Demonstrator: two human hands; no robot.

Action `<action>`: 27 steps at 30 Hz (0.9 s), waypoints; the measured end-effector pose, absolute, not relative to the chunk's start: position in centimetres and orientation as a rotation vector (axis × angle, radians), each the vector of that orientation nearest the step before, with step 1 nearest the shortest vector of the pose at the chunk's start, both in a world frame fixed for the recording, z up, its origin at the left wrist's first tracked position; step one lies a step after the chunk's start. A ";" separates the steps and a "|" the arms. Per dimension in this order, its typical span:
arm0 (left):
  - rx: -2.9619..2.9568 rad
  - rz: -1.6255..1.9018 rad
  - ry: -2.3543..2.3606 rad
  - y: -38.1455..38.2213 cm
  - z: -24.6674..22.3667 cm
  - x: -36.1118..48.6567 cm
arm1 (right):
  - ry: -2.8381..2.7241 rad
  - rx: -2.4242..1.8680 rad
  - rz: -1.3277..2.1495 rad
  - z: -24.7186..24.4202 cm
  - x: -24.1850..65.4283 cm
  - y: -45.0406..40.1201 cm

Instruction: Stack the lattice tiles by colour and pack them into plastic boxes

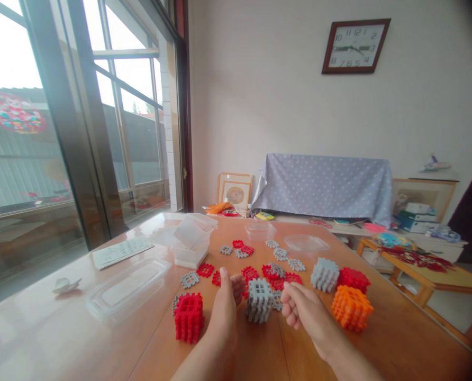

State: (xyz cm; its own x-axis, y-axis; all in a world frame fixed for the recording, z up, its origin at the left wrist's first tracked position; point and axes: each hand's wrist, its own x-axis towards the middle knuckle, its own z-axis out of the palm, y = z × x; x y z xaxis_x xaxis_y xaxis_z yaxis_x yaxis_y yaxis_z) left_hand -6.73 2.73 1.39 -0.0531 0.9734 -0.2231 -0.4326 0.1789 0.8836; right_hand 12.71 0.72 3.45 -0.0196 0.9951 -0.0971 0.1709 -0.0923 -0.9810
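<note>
A stack of grey lattice-like square plastic building pieces (259, 299) stands on the table between my hands. Just left of it is my left hand (228, 299), fingers stretched forward and nothing visible in it. My right hand (302, 309) is right of the stack, its fingers curled in and no object showing in them. A red stack of the same pieces (189, 317) sits left of my left hand. To the right of my right hand are an orange stack (352, 308), another grey stack (325, 274) and a second red stack (354, 279). Loose red and grey pieces (280, 254) lie beyond my hands.
Clear plastic lids (127, 288) and containers (192, 248) stand on the wooden table (141, 344), with a printed sheet (123, 252) and a crumpled wrapper (66, 286) at left. A window borders the left side. Beyond the right edge is a wooden stool (430, 275).
</note>
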 end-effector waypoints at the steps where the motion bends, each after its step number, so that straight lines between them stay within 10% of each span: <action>1: 0.658 1.314 1.042 2.4 1.5 -6.7 | -1.345 -1.444 1.204 3.2 12.8 0.9; 10: 0.549 1.271 0.921 -0.9 2.7 -5.0 | -2.015 -1.658 0.555 1.9 12.4 0.4; 27: 0.594 1.170 0.858 -0.9 2.7 -4.7 | -2.090 -1.666 0.507 2.1 11.5 -0.2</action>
State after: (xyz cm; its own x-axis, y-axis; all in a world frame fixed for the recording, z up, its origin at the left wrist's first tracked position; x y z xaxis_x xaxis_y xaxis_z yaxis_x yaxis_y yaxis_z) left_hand -4.70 -0.92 2.69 0.1463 0.9531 -0.2651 -0.5393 0.3015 0.7863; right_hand 11.49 -0.20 2.14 -0.1953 0.9760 0.0960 0.8237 0.2163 -0.5241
